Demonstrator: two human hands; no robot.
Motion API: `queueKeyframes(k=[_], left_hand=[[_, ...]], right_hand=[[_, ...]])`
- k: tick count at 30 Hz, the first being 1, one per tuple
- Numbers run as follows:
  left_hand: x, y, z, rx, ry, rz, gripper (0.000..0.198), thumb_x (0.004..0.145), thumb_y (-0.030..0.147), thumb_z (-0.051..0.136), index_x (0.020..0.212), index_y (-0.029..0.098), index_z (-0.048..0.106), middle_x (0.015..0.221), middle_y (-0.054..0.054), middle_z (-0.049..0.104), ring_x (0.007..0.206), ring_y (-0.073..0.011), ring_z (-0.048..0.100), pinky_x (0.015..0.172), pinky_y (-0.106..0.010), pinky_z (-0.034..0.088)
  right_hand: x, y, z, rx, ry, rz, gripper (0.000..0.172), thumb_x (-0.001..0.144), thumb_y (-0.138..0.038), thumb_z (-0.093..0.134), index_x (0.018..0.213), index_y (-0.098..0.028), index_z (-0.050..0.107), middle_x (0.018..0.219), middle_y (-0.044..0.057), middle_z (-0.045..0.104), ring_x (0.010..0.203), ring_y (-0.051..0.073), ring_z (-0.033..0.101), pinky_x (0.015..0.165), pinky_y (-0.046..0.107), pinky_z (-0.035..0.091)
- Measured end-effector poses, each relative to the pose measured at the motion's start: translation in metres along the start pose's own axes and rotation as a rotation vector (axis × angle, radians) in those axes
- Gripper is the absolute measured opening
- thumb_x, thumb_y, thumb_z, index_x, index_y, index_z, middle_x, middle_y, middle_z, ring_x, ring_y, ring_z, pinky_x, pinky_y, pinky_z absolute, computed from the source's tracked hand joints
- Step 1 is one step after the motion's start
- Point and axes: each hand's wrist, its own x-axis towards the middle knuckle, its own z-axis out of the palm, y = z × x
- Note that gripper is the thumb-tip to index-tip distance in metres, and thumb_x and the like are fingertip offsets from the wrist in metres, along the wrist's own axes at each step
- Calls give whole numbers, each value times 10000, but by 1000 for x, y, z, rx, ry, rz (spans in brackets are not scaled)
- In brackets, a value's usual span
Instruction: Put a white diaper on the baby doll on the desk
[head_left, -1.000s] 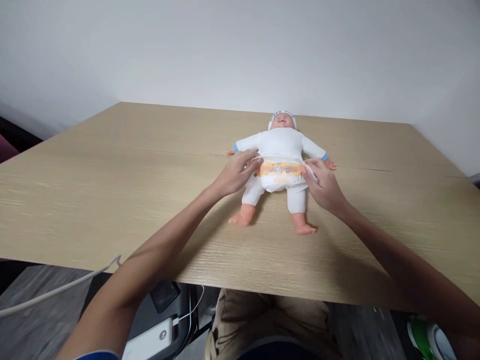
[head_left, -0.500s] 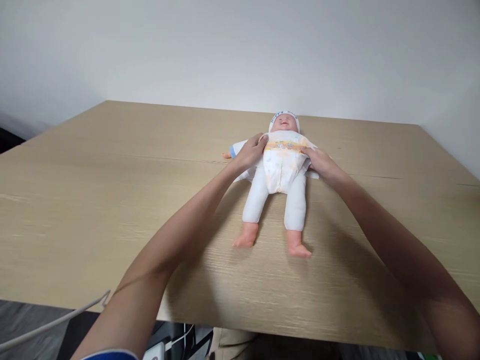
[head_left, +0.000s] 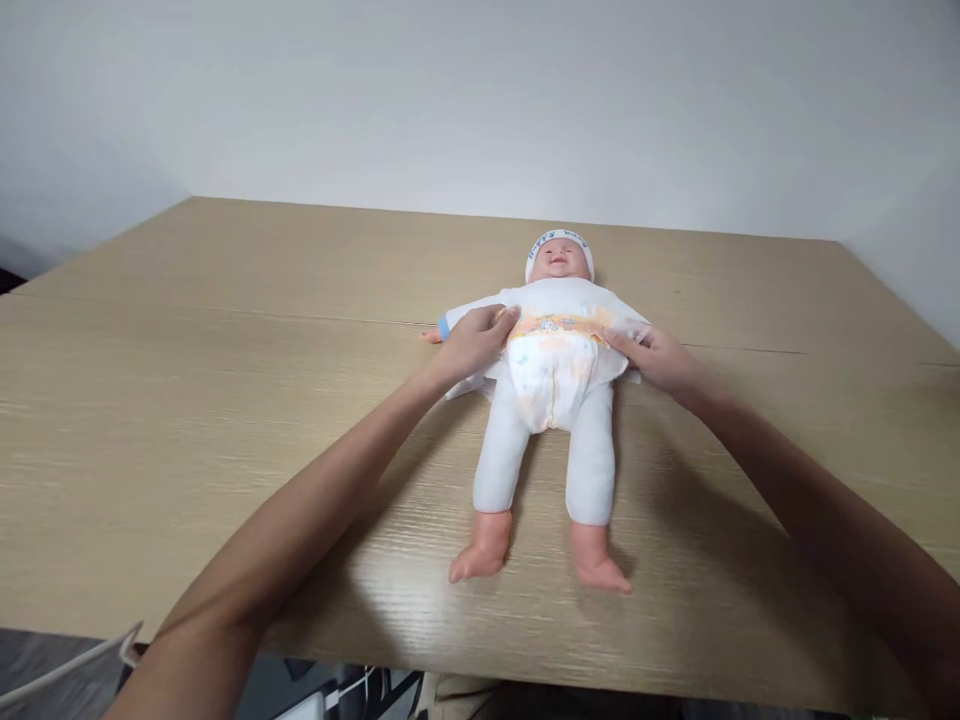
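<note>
A baby doll [head_left: 559,262] lies on its back on the wooden table, its feet pointing toward me. It wears a white cap with blue lettering, a white top with blue cuffs and white leggings. Over its belly and crotch sits a white diaper [head_left: 555,375] with an orange printed waistband. My left hand [head_left: 480,340] is closed in a pinch on the diaper's left edge at the waistband. On the other side, my right hand [head_left: 656,358] pinches the right edge of the diaper, thumb on top. Both hands' other fingertips are partly hidden.
The light wood table [head_left: 225,420] has a seam across it and meets a pale wall [head_left: 450,110] at the back. A white cable [head_left: 71,668] rises at the lower left. Below the front edge are more cables and a white device [head_left: 304,706].
The doll and diaper appear lower and larger in view, along with both hands. My hands have spread a little apart along the waistband, still pinching the diaper.
</note>
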Motion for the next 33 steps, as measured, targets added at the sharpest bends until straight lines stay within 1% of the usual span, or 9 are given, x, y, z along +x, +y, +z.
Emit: queueKeyframes(k=[4,6,8,12,16,20,25,29,33], left_hand=[[1,14,-5,335,223,141,139,1072,341,533,1025,232,607,1002,-92,746,1013,-317,651,970,-481,507],[-1,30,0,430,299,237,162,1082,299,509,1148,220,635,1203,-134,749,1171,-358,631,1074,-544,478],[-4,48,11,457,265,374,218,1111,304,483,1216,215,653,1321,-144,721,1282,-362,594,1151,-550,446],[-6,74,38,470,33,580,267,1119,403,549,1231,212,697,1376,-133,706,1352,-354,566,1192,-519,422],[-3,74,56,554,-44,526,364,1052,515,663,1223,203,737,1376,-147,711,1341,-407,540,1141,-563,424],[-3,67,59,570,-33,485,421,1000,524,731,1273,203,736,1433,-144,695,1357,-430,518,1139,-597,410],[-4,67,58,549,-37,482,414,969,517,760,1273,238,733,1443,-129,692,1357,-429,512,1148,-602,401],[-3,66,58,528,-23,468,411,938,497,781,1267,255,729,1434,-118,697,1355,-430,506,1147,-605,401],[-3,66,59,524,-33,451,434,924,495,786,1269,239,725,1439,-128,688,1348,-440,498,1132,-607,405]], right_hand=[[-27,5,-7,-143,198,-97,326,1012,-544,638,1013,-226,711,896,88,796,728,260,725,709,382,558],[-37,13,-5,-228,267,-182,270,1017,-456,609,1067,-216,723,1042,121,812,763,259,727,753,404,570],[-45,22,-1,-331,264,-256,238,1017,-394,597,1085,-211,732,1124,139,814,856,286,736,860,451,572],[-50,35,6,-497,241,-313,187,1016,-358,613,1049,-216,730,1137,147,811,1060,353,708,1003,515,511],[-47,41,6,-433,245,-231,183,1005,-398,669,983,-222,713,1024,115,807,1022,322,710,964,466,503],[-44,39,3,-325,191,-13,288,900,-497,796,902,-232,683,877,63,775,834,265,694,791,376,480],[-41,31,-3,-245,123,107,460,854,-637,789,716,-249,585,700,11,662,689,207,584,660,328,366],[-35,23,-25,82,-35,226,594,716,-763,811,655,-260,501,584,-47,472,577,145,399,577,299,268],[-28,6,-42,284,-148,263,568,667,-704,875,668,-251,533,586,-64,429,542,109,314,545,292,220]])
